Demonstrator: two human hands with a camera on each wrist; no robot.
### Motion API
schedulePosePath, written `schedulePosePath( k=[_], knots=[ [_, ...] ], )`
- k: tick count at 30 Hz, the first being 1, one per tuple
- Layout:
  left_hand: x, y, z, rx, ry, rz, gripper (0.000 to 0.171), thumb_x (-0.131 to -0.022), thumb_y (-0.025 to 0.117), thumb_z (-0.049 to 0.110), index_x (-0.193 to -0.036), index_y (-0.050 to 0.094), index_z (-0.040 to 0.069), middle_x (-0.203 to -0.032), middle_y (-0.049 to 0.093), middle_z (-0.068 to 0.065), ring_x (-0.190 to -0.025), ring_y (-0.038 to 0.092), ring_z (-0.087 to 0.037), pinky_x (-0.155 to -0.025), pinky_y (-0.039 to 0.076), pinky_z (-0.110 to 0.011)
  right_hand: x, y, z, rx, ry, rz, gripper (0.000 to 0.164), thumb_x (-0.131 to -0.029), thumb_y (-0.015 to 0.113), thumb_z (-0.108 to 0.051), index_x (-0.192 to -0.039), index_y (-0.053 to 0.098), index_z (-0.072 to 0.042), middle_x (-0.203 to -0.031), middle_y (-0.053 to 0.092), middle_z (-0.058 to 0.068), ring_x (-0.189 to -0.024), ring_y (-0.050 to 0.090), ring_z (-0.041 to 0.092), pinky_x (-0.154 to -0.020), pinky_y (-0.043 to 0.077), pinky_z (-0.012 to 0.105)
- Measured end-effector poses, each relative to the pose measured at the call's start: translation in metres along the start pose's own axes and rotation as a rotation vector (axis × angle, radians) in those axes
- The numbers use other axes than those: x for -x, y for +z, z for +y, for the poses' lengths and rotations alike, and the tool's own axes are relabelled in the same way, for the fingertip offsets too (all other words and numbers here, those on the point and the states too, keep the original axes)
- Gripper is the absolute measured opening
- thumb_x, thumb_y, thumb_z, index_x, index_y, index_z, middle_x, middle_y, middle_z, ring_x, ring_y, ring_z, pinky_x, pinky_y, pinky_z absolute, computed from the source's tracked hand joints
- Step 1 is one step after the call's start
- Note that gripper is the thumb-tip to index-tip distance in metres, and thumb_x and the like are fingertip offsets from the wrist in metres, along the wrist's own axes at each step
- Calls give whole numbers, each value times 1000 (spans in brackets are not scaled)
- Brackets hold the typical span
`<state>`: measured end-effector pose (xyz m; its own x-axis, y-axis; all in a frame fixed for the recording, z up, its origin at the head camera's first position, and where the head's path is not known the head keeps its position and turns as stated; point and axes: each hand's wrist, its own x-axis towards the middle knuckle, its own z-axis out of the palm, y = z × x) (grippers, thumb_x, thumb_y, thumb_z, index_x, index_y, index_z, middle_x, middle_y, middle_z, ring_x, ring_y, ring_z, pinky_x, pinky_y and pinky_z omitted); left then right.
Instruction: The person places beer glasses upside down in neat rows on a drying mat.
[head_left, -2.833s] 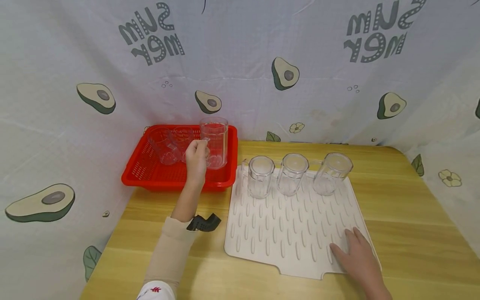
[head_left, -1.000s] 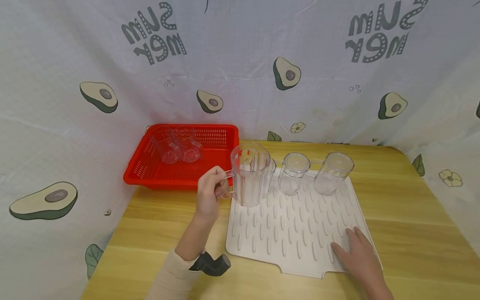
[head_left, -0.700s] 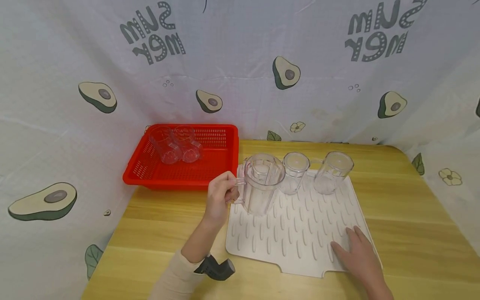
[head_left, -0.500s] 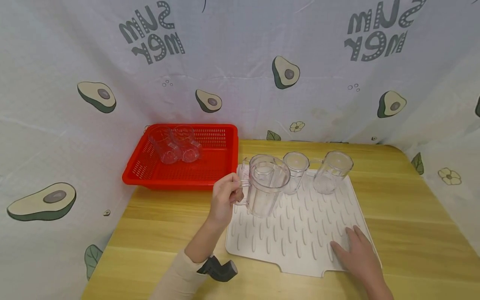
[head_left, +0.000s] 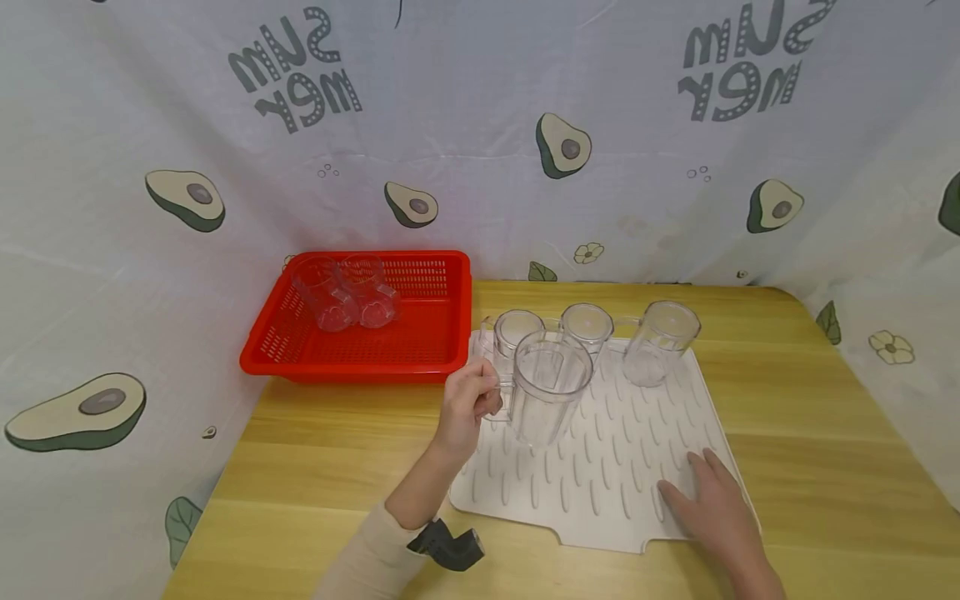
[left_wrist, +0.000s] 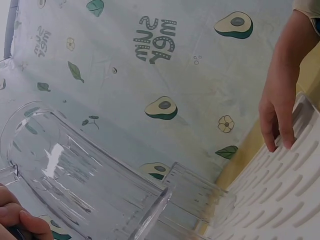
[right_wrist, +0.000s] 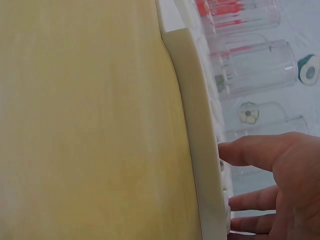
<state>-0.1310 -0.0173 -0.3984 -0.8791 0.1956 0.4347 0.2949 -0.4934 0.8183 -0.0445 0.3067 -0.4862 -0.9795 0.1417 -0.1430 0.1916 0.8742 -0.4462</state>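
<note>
My left hand [head_left: 463,410] grips the handle of a clear mug [head_left: 545,408], raised over the left part of a white ridged drying mat [head_left: 600,496]. In the left wrist view this mug [left_wrist: 85,170] looms large beside the curled fingers [left_wrist: 15,215]. Behind it in the head view stand three more clear mugs: a left mug [head_left: 517,327], partly covered by the held one, a middle mug [head_left: 587,323] and a right mug [head_left: 660,343]. My right hand [head_left: 716,508] rests on the mat's front right part, fingers spread and holding nothing.
A red plastic basket [head_left: 352,368] stands at the back left, with two clear mugs leaning inside, a left mug [head_left: 322,292] and a right mug [head_left: 367,292]. Wooden table [head_left: 825,467] surrounds the mat. A printed curtain [head_left: 480,108] hangs behind.
My left hand has lifted the mug out of the basket and carried it right and nearer over the mat, drifting slightly further in the last half second. The right hand stays put.
</note>
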Motion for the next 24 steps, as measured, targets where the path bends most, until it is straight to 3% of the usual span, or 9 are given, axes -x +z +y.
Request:
schedulePosePath(
  k=[7, 12, 18, 24],
  knots=[
    [2, 0, -14, 40, -24, -23, 25, -88, 35, 6, -65, 29, -2, -51, 25, 0, -46, 20, -18, -49, 18, -35, -1, -8, -4, -14, -7, -28, 75, -94, 60, -36, -134, 33, 21, -141, 16, 46, -127, 19, 63, -102, 21, 70],
    [2, 0, -19, 29, -33, -26, 26, -88, 36, 7, -65, 29, -3, -51, 25, -3, -47, 20, -21, -49, 20, -34, 3, -19, -12, -64, -25, 18, 74, -96, 59, -38, -134, 35, 20, -142, 18, 46, -127, 21, 63, -99, 23, 72],
    [3, 1, -21, 22, -43, -26, 25, -87, 35, 6, -65, 29, -3, -51, 25, -2, -47, 19, -23, -49, 24, -27, 12, -36, -32, -199, -50, 11, 75, -96, 59, -41, -140, 33, 15, -146, 23, 40, -131, 23, 59, -100, 25, 70],
    [3, 1, -22, 7, -56, -19, 25, -87, 35, 7, -65, 30, -3, -50, 26, -1, -47, 21, -20, -49, 21, -32, 22, -45, -61, -339, -62, -25, 68, -98, 57, -38, -147, 34, 2, -150, 30, 30, -127, 35, 56, -95, 37, 65]
  ],
)
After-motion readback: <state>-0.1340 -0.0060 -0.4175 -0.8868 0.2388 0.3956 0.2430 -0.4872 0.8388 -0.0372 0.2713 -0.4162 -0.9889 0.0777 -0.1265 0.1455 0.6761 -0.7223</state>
